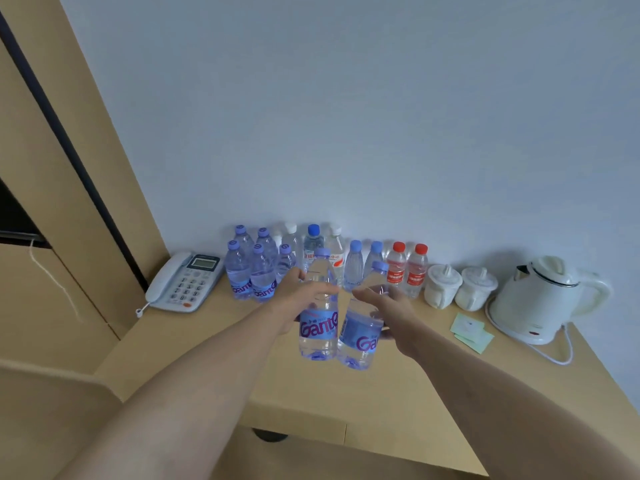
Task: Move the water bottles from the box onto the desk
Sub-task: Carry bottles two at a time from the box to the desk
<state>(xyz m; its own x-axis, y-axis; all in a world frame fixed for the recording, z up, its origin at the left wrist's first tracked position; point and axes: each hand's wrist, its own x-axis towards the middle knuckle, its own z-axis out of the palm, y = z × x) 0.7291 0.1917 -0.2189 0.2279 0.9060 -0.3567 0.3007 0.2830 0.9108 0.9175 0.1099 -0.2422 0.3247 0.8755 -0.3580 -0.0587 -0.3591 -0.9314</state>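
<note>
Now left hand (300, 296) grips upright bottle (318, 320), cap up; right hand (389, 306) grips tilted bottle (363, 327), cap leaning right, above desk (398, 403).

Single head view looked forward and down over desk (214, 344) toward wall (346, 116), close above outstretched arms.

A bottle (318, 313) in each grip above the bottle-lined desk (415, 382)
</note>
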